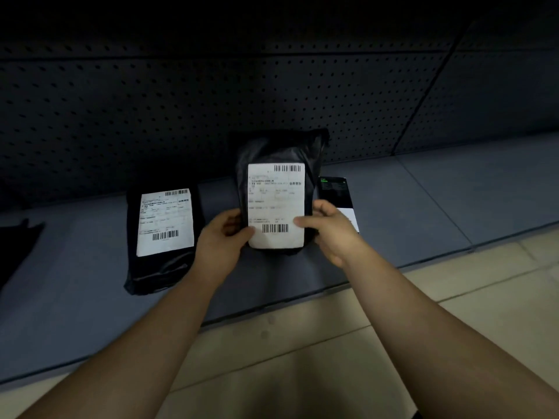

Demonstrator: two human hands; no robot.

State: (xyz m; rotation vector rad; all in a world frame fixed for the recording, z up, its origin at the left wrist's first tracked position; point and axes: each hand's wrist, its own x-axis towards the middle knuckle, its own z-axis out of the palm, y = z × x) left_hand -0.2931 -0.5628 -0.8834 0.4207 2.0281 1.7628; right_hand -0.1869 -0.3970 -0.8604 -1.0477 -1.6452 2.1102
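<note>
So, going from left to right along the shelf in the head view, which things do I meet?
A dark item at the edge → black parcel lying flat → left hand → held black parcel → right hand.

Bare left hand [225,237], bare right hand [328,229], bare forearms.
Uncovered from fingertips past the wrists and on toward the elbows; thick, rounded fingers.

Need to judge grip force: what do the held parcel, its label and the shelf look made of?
The parcel looks like thin black plastic film, glossy; it wrinkles and catches highlights near the top. The label: matte white paper, probably adhesive, lying flat with printed barcodes. The shelf: likely painted metal, grey, matte, with seams between panels; cannot be sure.
</note>
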